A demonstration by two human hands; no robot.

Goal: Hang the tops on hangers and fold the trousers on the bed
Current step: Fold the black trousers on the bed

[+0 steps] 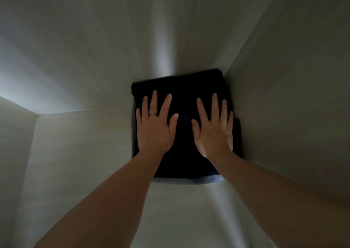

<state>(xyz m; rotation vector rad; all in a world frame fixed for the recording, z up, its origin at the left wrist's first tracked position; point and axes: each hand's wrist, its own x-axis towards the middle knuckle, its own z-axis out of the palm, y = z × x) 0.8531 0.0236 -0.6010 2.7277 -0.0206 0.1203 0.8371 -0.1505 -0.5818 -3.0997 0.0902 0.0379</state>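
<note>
Left hand and right hand pressed flat, open-fingered, on folded dark garment; even pressure would keep edges square.

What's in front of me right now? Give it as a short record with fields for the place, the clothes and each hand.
Place: dim, pale-walled compartment
Top item: dark folded garment, its side against the right wall
Underneath: light blue fabric, only its near edge showing
Left hand: left hand flat on the dark folded garment, fingers spread, ring on one finger
Right hand: right hand flat on the same garment, fingers spread
Grip: neither hand curls round anything
Garment type: cannot tell
</note>
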